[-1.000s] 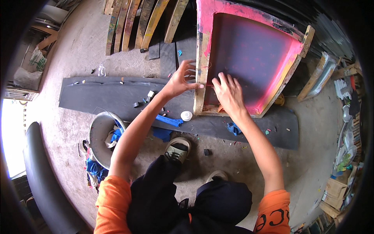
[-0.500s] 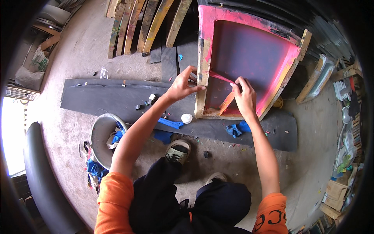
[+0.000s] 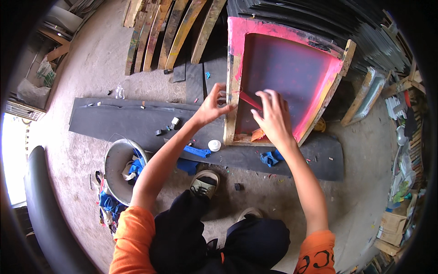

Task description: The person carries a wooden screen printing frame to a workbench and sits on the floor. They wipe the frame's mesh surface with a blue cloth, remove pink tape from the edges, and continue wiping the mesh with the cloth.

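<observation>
A wooden screen printing frame (image 3: 232, 91), smeared with pink and yellow, stands tilted before me, its dark mesh (image 3: 287, 68) tinted pink near the edges. My left hand (image 3: 213, 106) grips its left side, thumb at the front and fingers partly hidden at the edge. Over the lower mesh, my right hand (image 3: 274, 116) has its fingers spread and curved, holding nothing visible. A pink strip of tape (image 3: 250, 100) runs from the frame's left inner edge to the gap between that thumb and fingers. An orange strip (image 3: 258, 135) lies at the bottom inner edge, partly behind my right hand.
A dark sheet (image 3: 127, 116) covers the floor, bearing a white round lid (image 3: 214, 145) and blue scraps (image 3: 271, 158). A bucket (image 3: 119, 173) with rags stands at left. Wooden frames (image 3: 175, 36) lean behind; dark stacked sheets (image 3: 273, 11) fill the back right.
My right hand has opened from its pinch on the pink strip and moved slightly left. The strip now hangs shorter and looser. The orange strip has dropped lower or folded down.
</observation>
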A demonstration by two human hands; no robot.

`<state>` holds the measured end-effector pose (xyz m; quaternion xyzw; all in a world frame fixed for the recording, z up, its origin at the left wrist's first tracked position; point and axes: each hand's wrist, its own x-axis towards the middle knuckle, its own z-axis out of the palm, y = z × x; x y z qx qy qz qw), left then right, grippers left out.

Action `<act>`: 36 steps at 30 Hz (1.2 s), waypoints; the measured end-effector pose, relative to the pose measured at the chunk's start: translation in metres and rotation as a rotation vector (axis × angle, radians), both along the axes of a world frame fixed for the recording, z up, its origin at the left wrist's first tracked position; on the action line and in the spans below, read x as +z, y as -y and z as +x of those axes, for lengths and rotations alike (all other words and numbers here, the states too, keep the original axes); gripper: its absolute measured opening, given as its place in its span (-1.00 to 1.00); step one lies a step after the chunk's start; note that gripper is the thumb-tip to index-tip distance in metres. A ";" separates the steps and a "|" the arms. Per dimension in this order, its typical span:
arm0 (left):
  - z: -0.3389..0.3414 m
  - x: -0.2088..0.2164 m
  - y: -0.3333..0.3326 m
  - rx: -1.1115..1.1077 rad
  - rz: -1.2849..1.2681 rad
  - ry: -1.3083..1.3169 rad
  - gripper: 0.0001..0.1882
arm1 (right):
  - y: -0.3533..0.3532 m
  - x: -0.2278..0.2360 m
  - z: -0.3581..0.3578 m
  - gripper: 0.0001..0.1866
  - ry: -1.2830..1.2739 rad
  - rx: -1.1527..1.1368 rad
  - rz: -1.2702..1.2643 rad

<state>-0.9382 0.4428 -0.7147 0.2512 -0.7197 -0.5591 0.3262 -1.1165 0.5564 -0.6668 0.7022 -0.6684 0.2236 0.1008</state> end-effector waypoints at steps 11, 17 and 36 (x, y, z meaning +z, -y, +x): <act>-0.019 0.040 0.027 -0.004 0.033 -0.063 -0.42 | 0.042 -0.003 0.001 -0.90 0.062 0.152 -0.123; -0.019 0.045 0.028 -0.030 -0.065 -0.016 -0.42 | 0.038 0.011 -0.027 -0.83 0.437 0.077 -0.189; -0.021 0.042 0.025 0.052 0.040 -0.141 -0.43 | 0.024 0.032 -0.004 -0.56 -0.092 -0.004 0.000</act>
